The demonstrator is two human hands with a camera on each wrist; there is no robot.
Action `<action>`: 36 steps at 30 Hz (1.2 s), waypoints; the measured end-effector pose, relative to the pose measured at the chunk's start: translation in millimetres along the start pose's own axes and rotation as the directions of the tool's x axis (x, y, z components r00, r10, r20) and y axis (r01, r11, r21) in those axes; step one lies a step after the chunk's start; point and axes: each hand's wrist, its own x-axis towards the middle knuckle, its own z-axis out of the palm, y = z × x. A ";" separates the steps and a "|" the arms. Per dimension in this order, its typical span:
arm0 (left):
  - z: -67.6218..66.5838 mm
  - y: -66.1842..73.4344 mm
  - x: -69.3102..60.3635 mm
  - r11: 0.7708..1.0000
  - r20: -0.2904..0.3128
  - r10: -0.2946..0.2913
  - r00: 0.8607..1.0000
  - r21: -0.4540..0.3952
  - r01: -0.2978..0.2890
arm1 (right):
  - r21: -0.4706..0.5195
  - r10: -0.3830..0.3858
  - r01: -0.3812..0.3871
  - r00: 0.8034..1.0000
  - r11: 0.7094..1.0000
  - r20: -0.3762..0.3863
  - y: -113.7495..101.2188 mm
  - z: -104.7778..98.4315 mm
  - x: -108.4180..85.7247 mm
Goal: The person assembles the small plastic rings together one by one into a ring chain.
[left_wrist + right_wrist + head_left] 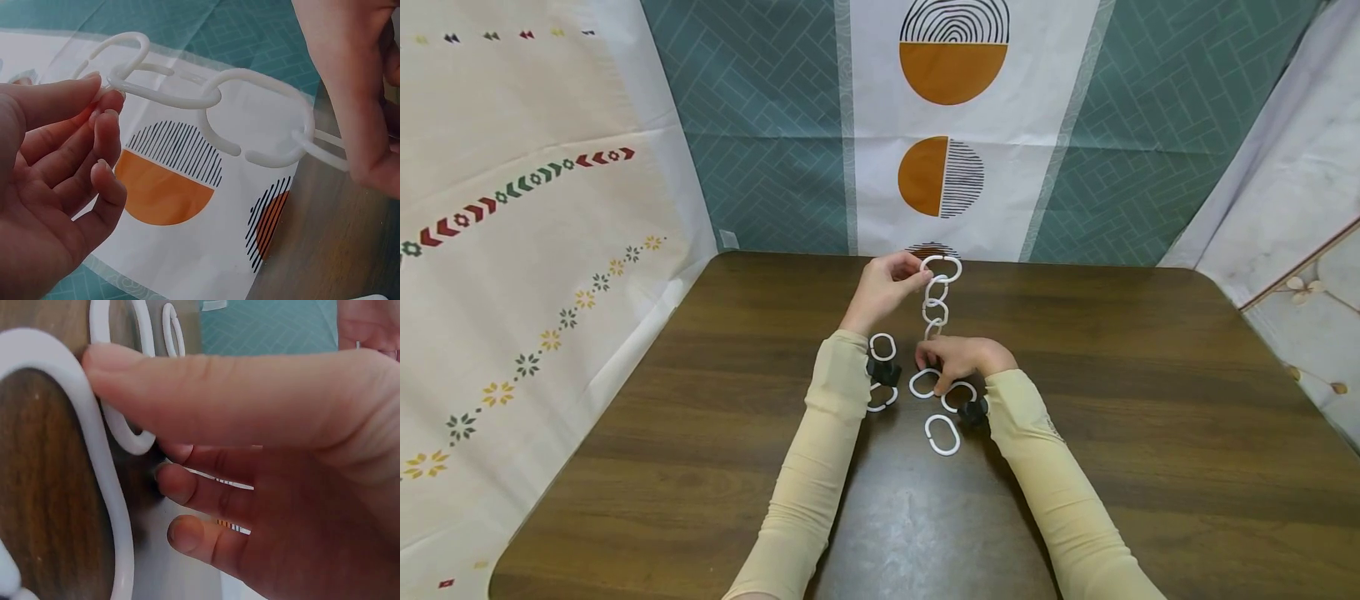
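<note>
A chain of several white plastic links (947, 312) hangs in front of my left hand (883, 287). The left thumb and index finger pinch its top link (961, 268), and the other fingers curl loosely in the left wrist view. Lower down, my right hand (966, 358) is just above the table beside the chain's lower end, which it partly hides. Its thumb and fingers stand apart around a loose oval link (913, 385) lying on the table. In the right wrist view the thumb (206, 394) overlaps that link (140, 445); a firm hold is not visible.
Other loose white links lie on the brown table (1112, 467): one link (957, 435) nearer me, another link (943, 400) by the right wrist, and a link (893, 347) by the left wrist. Patterned cloth (767, 125) hangs behind the table.
</note>
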 end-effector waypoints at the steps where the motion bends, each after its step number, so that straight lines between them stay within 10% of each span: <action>1: 0.3 0.3 0.1 1.000 0.002 -0.001 1.000 0.006 0.001 | 0.000 0.008 -0.008 1.000 1.000 -0.003 0.2 -0.2 -0.2; 15: 1.3 0.4 -0.7 0.999 0.029 0.000 1.000 0.047 -0.002 | -0.027 0.033 -0.033 0.999 0.999 -0.005 2.7 -9.2 -8.5; 22: 0.3 -0.2 -0.3 0.999 0.025 0.015 1.000 0.042 -0.016 | 0.135 0.038 -0.013 0.981 0.991 -0.189 3.6 -22.2 -24.9; 27: 0.7 -1.5 -0.2 0.999 0.037 0.014 0.999 0.038 -0.015 | 0.167 0.008 0.061 0.924 0.984 -0.383 -2.0 -32.0 -39.2; 36: 2.7 -1.7 0.6 0.999 0.037 0.020 0.999 0.037 -0.022 | 0.095 -0.003 0.090 0.740 0.991 -0.673 -14.0 -44.8 -54.2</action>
